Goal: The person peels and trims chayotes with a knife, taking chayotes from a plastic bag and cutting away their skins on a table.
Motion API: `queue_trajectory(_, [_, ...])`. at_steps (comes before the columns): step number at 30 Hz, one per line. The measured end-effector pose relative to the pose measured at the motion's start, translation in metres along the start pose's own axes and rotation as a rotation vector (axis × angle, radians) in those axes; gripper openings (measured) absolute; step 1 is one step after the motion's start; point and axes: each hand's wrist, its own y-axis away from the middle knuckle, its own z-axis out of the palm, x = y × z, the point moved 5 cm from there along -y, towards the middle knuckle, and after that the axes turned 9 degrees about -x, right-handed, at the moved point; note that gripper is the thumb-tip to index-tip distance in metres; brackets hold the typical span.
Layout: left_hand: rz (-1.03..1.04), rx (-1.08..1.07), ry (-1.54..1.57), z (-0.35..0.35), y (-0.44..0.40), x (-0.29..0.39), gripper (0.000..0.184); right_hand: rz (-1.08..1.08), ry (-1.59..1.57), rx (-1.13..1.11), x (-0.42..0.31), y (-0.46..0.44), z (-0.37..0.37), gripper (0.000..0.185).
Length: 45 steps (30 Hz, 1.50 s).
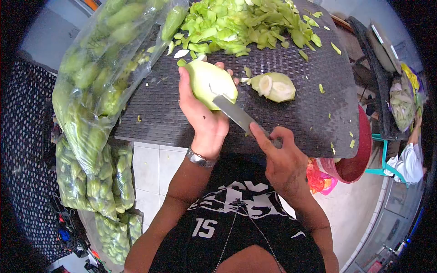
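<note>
My left hand (200, 116) holds up a peeled green mango (207, 84), its pale flesh facing me and the fingers wrapped behind it. A short dark slit shows in the flesh. My right hand (286, 154) is shut around the handle of a knife (236, 113), with the index finger stretched along the back of the blade. The blade's end touches the mango's lower right side. Just right of the fruit, a second peeled mango (275, 87) lies on the dark woven-pattern table (159, 111), with pale oval cut faces showing.
A heap of green peelings (246, 27) covers the table's far side. On the left leans a large clear bag of green mangoes (95, 86), with more filled bags (88, 177) below. A red tub (353, 159) stands beyond the table's right edge, near a teal stool (387, 159).
</note>
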Motion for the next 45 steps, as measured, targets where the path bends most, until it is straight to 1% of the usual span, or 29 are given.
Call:
queue_trajectory(3, [0.007, 0.056, -0.013, 0.014, 0.009, -0.008, 0.042, 0.005, 0.037, 0.075, -0.002, -0.005, 0.000, 0.069])
queue_trajectory(6, [0.031, 0.025, -0.057, 0.002, 0.000, -0.010, 0.036, 0.058, 0.039, 0.030, -0.001, -0.008, -0.002, 0.069])
queue_trajectory(7, [0.017, 0.028, -0.005, 0.001, -0.001, -0.009, 0.034, 0.082, 0.037, 0.053, 0.000, -0.008, -0.003, 0.067])
queue_trajectory(9, [0.064, 0.066, -0.033, -0.003, -0.003, -0.002, 0.036, 0.124, 0.031, 0.097, 0.004, -0.009, -0.004, 0.064])
queue_trajectory(10, [0.091, 0.087, -0.046, -0.005, -0.004, 0.002, 0.037, 0.136, -0.045, 0.154, 0.008, -0.011, -0.007, 0.061])
queue_trajectory(11, [0.086, 0.054, -0.054, -0.010, -0.005, 0.005, 0.041, 0.146, -0.119, 0.210, 0.013, -0.014, -0.010, 0.058])
queue_trajectory(12, [0.058, 0.063, -0.043, -0.016, -0.008, 0.007, 0.042, 0.161, -0.196, 0.262, 0.018, -0.015, -0.013, 0.055])
queue_trajectory(13, [0.028, 0.071, -0.031, -0.022, -0.013, 0.009, 0.043, 0.078, -0.284, 0.325, 0.022, -0.018, -0.016, 0.049])
queue_trajectory(14, [-0.002, 0.075, -0.019, -0.027, -0.016, 0.011, 0.044, 0.101, -0.374, 0.296, 0.028, -0.019, -0.014, 0.048])
queue_trajectory(15, [-0.055, -0.002, -0.023, -0.026, -0.017, 0.015, 0.045, 0.122, -0.463, 0.267, 0.033, -0.021, -0.012, 0.047])
queue_trajectory(17, [-0.077, 0.077, 0.005, -0.027, -0.017, 0.017, 0.044, 0.059, -0.505, 0.205, 0.031, -0.028, -0.011, 0.046])
queue_trajectory(19, [-0.126, 0.122, -0.008, -0.023, -0.014, 0.018, 0.046, -0.108, -0.408, 0.139, 0.017, -0.034, -0.017, 0.046])
queue_trajectory(22, [-0.128, 0.010, -0.072, -0.019, -0.010, 0.018, 0.048, -0.148, -0.261, -0.094, 0.003, -0.038, -0.015, 0.047])
queue_trajectory(23, [-0.125, 0.027, -0.111, -0.021, -0.011, 0.018, 0.050, -0.125, -0.276, -0.119, 0.003, -0.040, -0.016, 0.046])
queue_trajectory(26, [-0.115, 0.083, -0.121, -0.029, -0.014, 0.016, 0.047, -0.067, -0.160, -0.080, 0.012, -0.043, -0.029, 0.040])
queue_trajectory(29, [-0.197, 0.014, -0.060, -0.022, -0.007, 0.020, 0.046, 0.068, -0.229, 0.189, 0.027, -0.043, -0.044, 0.036])
queue_trajectory(32, [-0.230, -0.068, -0.026, -0.024, -0.006, 0.018, 0.047, -0.052, -0.309, 0.131, 0.028, -0.038, -0.044, 0.035])
queue_trajectory(35, [-0.237, 0.056, -0.022, -0.027, -0.007, 0.016, 0.043, -0.143, -0.422, -0.019, 0.018, -0.036, -0.034, 0.033])
queue_trajectory(36, [-0.235, 0.068, 0.003, -0.028, -0.008, 0.017, 0.041, -0.177, -0.458, -0.069, 0.016, -0.036, -0.031, 0.033])
queue_trajectory(37, [-0.231, 0.080, 0.029, -0.032, -0.010, 0.022, 0.039, -0.168, -0.450, -0.024, 0.019, -0.035, -0.029, 0.029])
queue_trajectory(38, [-0.225, 0.093, 0.055, -0.036, -0.013, 0.028, 0.037, -0.064, -0.514, -0.031, 0.027, -0.035, -0.026, 0.027])
queue_trajectory(39, [-0.180, 0.133, 0.076, -0.049, -0.020, 0.035, 0.034, 0.041, -0.577, -0.038, 0.034, -0.032, -0.022, 0.026])
queue_trajectory(40, [-0.078, 0.155, 0.016, -0.058, -0.028, 0.048, 0.036, 0.146, -0.640, -0.045, 0.042, -0.028, -0.018, 0.024])
queue_trajectory(42, [0.139, 0.248, -0.084, -0.068, -0.050, 0.071, 0.031, 0.243, -0.661, -0.134, 0.060, -0.020, 0.003, 0.022])
queue_trajectory(43, [0.229, 0.235, -0.122, -0.062, -0.061, 0.075, 0.030, 0.293, -0.670, -0.182, 0.067, -0.015, 0.013, 0.021])
queue_trajectory(44, [0.320, 0.218, -0.160, -0.053, -0.072, 0.079, 0.028, 0.288, -0.668, -0.171, 0.067, -0.012, 0.018, 0.021])
queue_trajectory(45, [0.309, 0.158, -0.199, -0.021, -0.079, 0.071, 0.029, 0.281, -0.664, -0.159, 0.065, -0.010, 0.022, 0.021])
